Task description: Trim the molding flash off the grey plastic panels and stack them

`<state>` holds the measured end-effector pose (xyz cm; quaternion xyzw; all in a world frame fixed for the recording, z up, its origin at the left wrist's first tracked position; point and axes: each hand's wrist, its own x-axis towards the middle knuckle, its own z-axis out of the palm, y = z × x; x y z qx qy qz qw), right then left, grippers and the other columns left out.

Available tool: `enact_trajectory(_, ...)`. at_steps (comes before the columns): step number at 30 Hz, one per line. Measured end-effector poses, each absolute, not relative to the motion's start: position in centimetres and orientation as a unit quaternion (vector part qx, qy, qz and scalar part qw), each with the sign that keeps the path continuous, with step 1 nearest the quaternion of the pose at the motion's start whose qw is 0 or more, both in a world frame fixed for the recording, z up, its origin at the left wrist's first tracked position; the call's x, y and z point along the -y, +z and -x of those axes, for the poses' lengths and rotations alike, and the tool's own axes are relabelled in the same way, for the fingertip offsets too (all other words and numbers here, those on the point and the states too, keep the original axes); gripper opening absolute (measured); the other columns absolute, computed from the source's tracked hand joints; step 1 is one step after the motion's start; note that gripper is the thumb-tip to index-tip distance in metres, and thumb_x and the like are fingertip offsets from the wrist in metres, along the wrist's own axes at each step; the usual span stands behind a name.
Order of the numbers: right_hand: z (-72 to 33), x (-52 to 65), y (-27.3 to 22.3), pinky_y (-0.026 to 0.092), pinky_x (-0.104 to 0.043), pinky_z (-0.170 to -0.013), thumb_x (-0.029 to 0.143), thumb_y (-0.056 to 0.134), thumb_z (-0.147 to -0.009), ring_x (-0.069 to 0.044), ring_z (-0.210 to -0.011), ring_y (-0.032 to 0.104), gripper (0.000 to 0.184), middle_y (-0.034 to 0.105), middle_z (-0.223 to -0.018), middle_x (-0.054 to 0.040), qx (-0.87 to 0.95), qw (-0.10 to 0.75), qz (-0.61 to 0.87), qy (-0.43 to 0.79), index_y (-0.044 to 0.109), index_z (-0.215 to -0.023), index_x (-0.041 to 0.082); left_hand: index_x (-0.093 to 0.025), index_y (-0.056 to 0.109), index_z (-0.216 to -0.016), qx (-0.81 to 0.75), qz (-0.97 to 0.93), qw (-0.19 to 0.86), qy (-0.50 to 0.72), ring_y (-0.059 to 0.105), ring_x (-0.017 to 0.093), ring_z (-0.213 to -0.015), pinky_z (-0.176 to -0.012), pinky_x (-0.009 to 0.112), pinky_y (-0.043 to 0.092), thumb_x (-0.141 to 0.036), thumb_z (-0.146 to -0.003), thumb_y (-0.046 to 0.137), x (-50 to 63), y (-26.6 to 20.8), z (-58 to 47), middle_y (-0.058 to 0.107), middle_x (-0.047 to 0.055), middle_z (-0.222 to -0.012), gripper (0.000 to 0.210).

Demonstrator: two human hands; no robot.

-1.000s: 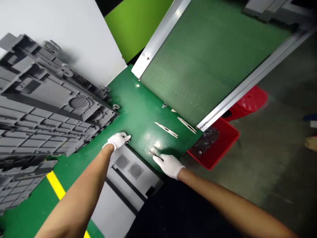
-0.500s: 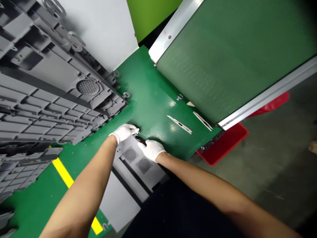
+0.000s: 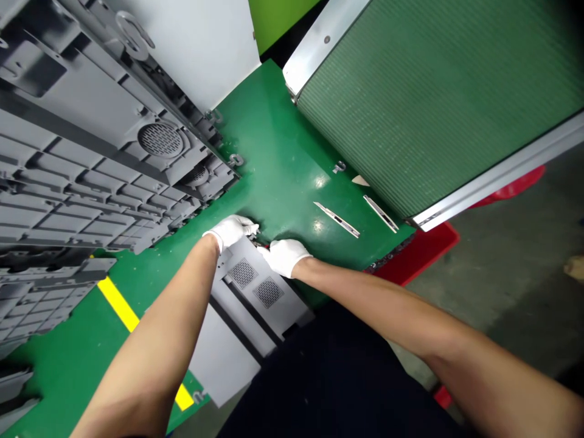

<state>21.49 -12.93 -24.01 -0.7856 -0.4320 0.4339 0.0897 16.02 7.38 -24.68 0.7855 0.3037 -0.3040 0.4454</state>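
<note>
pinched lh [image 3: 232,232] @ gry panel [image 3: 256,283]

Medium light on the green surface [image 3: 278,140], likely from above: two small glare spots right of center. White gloves of my left grip [image 3: 232,232] and right grip [image 3: 286,257] near washed out, soft dark shadows beside both, fingertip detail smudgy. Floor [image 3: 515,261] on the right dim; my dark clothing [image 3: 337,365] almost black, no detail. Gray panels [image 3: 86,170] soft toward the left edge. Wide-angle stretch on my forearms [image 3: 164,322]; top right corner falls off dark.
</note>
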Motion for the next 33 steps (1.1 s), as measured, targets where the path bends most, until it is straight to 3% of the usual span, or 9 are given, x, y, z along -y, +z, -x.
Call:
enact_trajectory(9,-20.7,12.8,-24.5,0.053,-0.042,-0.085,0.071,0.022,-0.098,-0.033,-0.101,0.072,0.075,0.074,-0.107,-0.0211,0.353,0.117,0.808,0.458,0.069,-0.109,0.014,-0.016,0.077,-0.084,-0.307,-0.779,0.458,-0.300,0.055,0.018,-0.069,-0.068,0.030,0.043,-0.065,-0.066,0.073,-7.2,-24.2,-15.9,0.072,0.005,-0.078,0.053)
enact_trajectory(19,-20.5,11.7,-24.1,0.053,-0.044,-0.087,0.056,0.022,-0.103,-0.034,-0.100,0.072,0.070,0.075,-0.104,-0.0247,0.412,0.093,0.792,0.441,0.072,-0.110,0.008,-0.017,0.077,-0.081,-0.325,-0.766,0.471,-0.291,0.057,0.018,-0.069,-0.071,0.032,0.045,-0.057,-0.064,0.079,-7.1,-24.4,-15.9,0.074,0.005,-0.077,0.044)
enact_trajectory(24,-23.3,12.0,-24.2,0.051,-0.048,-0.092,0.060,0.029,-0.101,-0.036,-0.105,0.070,0.069,0.075,-0.105,-0.0236,0.436,0.074,0.773,0.455,0.077,-0.103,0.011,-0.014,0.076,-0.078,-0.405,-0.712,0.545,-0.177,0.061,0.018,-0.071,-0.072,0.032,0.048,-0.053,-0.065,0.081,-7.3,-24.9,-15.6,0.073,0.009,-0.078,0.042)
enact_trajectory(27,-25.7,14.6,-23.9,0.052,-0.046,-0.089,0.063,0.027,-0.101,-0.035,-0.102,0.071,0.072,0.075,-0.104,-0.0241,0.409,0.056,0.789,0.456,0.077,-0.103,0.011,-0.014,0.075,-0.083,-0.419,-0.721,0.541,-0.114,0.063,0.020,-0.079,-0.081,0.034,0.050,-0.057,-0.069,0.077,-6.9,-24.1,-15.8,0.074,0.011,-0.085,0.046)
enact_trajectory(31,-26.5,22.2,-23.2,0.053,-0.035,-0.082,0.069,0.024,-0.099,-0.029,-0.096,0.072,0.074,0.076,-0.097,-0.0197,0.285,0.138,0.824,0.471,0.075,-0.093,0.015,-0.014,0.076,-0.088,-0.360,-0.786,0.500,-0.058,0.065,0.025,-0.094,-0.093,0.036,0.050,-0.058,-0.076,0.072,-1.8,-20.7,-18.3,0.074,0.012,-0.097,0.045)
enact_trajectory(33,-25.3,27.1,-23.1,0.053,-0.029,-0.063,0.070,0.027,-0.098,-0.022,-0.071,0.071,0.069,0.074,-0.081,-0.0135,0.154,0.221,0.807,0.525,0.069,-0.085,0.017,-0.015,0.075,-0.105,-0.283,-0.763,0.574,-0.095,0.067,0.025,-0.098,-0.092,0.036,0.052,-0.057,-0.080,0.069,2.7,-18.7,-19.9,0.074,0.011,-0.104,0.049)
